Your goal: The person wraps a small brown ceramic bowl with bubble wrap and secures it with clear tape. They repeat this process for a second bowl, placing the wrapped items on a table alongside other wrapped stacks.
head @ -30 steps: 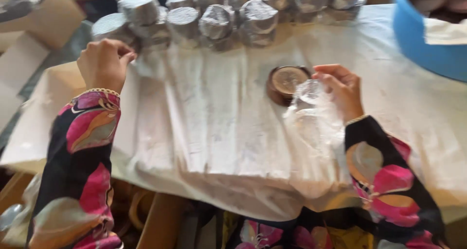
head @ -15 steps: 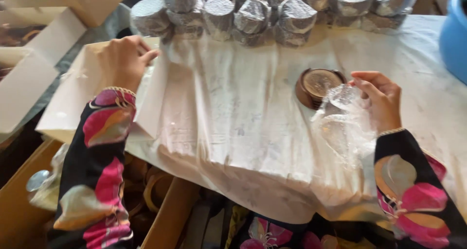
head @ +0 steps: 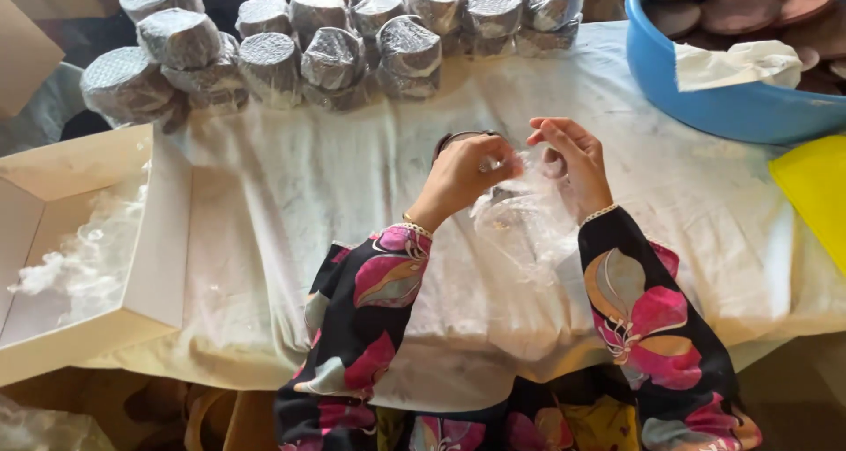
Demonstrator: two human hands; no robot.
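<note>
My left hand and my right hand meet over the middle of the white cloth. Both pinch the mouth of a clear plastic bag that hangs toward me. A round brown disc lies on the cloth just behind my left hand, mostly hidden by it. Both arms wear black sleeves with pink flowers.
Several round foil-wrapped packs are stacked along the far edge. A blue tub of brown discs and a white paper stands far right, with a yellow sheet beside it. An open white box with white fluff sits at left.
My left hand has left the box at the left and come across to the bag at the centre. My right hand has lifted the bag's mouth above the disc.
</note>
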